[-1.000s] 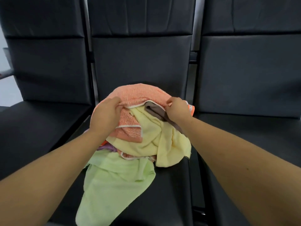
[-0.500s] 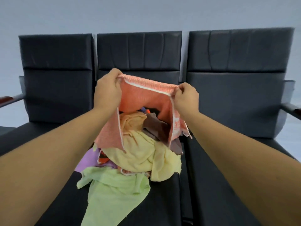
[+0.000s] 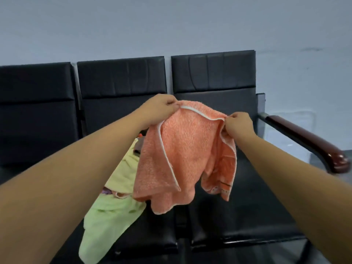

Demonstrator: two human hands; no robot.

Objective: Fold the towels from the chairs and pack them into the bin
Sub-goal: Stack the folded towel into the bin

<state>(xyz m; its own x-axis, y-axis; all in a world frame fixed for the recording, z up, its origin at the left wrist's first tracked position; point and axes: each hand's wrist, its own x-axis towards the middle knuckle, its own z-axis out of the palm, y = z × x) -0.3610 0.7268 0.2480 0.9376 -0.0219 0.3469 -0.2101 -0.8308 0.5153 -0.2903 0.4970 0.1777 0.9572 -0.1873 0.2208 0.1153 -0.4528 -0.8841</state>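
Note:
An orange towel (image 3: 184, 157) with a white hem hangs in the air in front of the black chairs. My left hand (image 3: 159, 109) pinches its top left corner. My right hand (image 3: 239, 124) pinches the top right corner. The towel droops between them, over the gap between the middle and right seats. Below and to the left, a pile of towels lies on the middle seat: a pale yellow one (image 3: 123, 174), a light green one (image 3: 106, 221) trailing over the seat's front edge, and a bit of brown (image 3: 138, 147). No bin is in view.
Three black padded chairs stand in a row against a grey wall. The right seat (image 3: 247, 206) has nothing on it. A dark red wooden armrest (image 3: 308, 141) juts out at the right end.
Both hands lifted the orange towel off the pile and carried it up and to the right. It now hangs free, and the view has swung right to show the armrest.

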